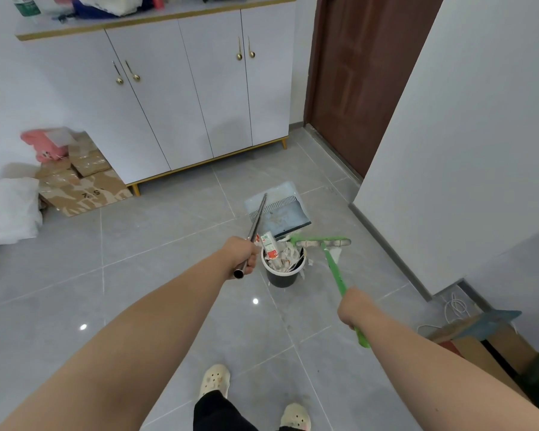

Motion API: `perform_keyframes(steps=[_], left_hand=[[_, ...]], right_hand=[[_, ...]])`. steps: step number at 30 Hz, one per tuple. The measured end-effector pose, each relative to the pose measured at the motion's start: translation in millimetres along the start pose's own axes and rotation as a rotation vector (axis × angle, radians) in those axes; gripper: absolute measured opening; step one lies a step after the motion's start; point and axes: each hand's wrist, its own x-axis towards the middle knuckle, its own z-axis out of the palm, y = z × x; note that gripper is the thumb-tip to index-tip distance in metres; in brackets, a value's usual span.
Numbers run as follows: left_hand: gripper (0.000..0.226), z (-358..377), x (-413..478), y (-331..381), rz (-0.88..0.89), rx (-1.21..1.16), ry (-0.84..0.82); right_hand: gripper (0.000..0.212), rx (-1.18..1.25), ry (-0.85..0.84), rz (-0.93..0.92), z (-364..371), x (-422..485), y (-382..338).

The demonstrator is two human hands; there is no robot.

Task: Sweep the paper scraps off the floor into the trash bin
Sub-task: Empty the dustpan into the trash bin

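Two pale clogs [214,379] at the near edge of the grey tiled floor [137,275] mark the standing point, and both arms reach forward from there. Left hand [241,256]: fingers clenched round the near end of a metal pole [257,219], which runs away to a blue dustpan [280,206]. The pan is held raised and tipped behind the trash bin [282,279], lip down toward the far rim, presumably so its load slides in. Right hand [353,307]: fingers wrapped round a green broom handle [335,272]. The broom head [322,242] lies across the bin's far right rim just below the pan lip, seemingly to rake out what clings. Paper scraps [285,258]: heaped in the bin above rim level, a small carton [269,244] upright among them. A few bits hang over the right rim or lie just beside it, undetermined which. Right edge of floor: open cardboard box [479,340], white cord [455,306] and a wall corner [448,150] that crowds the broom's side. Left edge: white bag [10,209], flattened cartons [84,188], pink soft toy [44,144]. Far edge: white four-door cabinet [184,88] and brown door [355,73].
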Motion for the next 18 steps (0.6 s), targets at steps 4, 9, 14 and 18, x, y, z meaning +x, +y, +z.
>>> perform_keyframes(steps=[4,9,14,18], left_hand=[[0.023,-6,2,5,-0.008,0.081,-0.009],[0.02,-6,9,12,0.005,0.085,-0.017],[0.022,-12,14,25,0.024,0.024,-0.043],[0.025,-17,15,35,0.043,0.016,-0.046]], right_hand=[[0.032,-0.048,0.011,-0.02,7,3,-4],[0.035,-0.131,0.032,-0.04,10,6,-11],[0.038,-0.218,0.039,-0.049,11,8,-15],[0.039,-0.26,0.058,-0.053,13,9,-17]])
